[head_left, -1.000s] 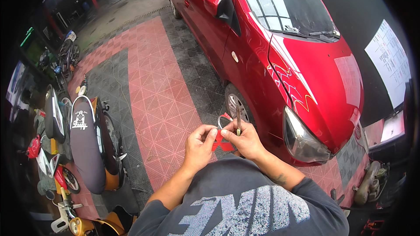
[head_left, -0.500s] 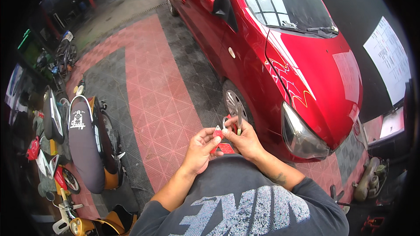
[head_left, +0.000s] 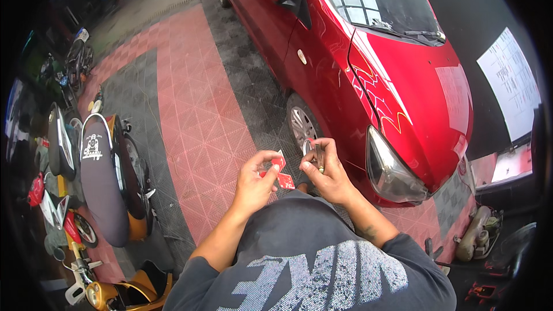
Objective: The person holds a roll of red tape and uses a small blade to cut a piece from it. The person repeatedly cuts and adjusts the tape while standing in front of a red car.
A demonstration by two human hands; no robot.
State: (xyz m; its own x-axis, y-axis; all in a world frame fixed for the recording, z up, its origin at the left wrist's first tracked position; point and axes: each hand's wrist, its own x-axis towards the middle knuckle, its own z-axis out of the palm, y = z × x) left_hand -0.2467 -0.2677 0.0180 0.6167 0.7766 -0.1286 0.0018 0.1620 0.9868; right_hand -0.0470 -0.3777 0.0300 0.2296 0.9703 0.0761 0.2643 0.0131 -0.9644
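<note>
On ridged red-and-grey floor tiles [head_left: 193, 92], car [head_left: 403, 75]: glossy, smooth, curved. In front of person's shirt [head_left: 282, 219], left hand [head_left: 256, 181], thumb and fingers pinched on small red piece [head_left: 280, 161]; right hand [head_left: 330, 177], fingers curled round slim tool [head_left: 319, 154], stiff-looking. Below pinch, flat red sheet [head_left: 286, 181], white-speckled; whether joined to small piece, cannot tell. Small piece: thin, pale-edged, likely light, bendy, easily creased; grip by edges.
</note>
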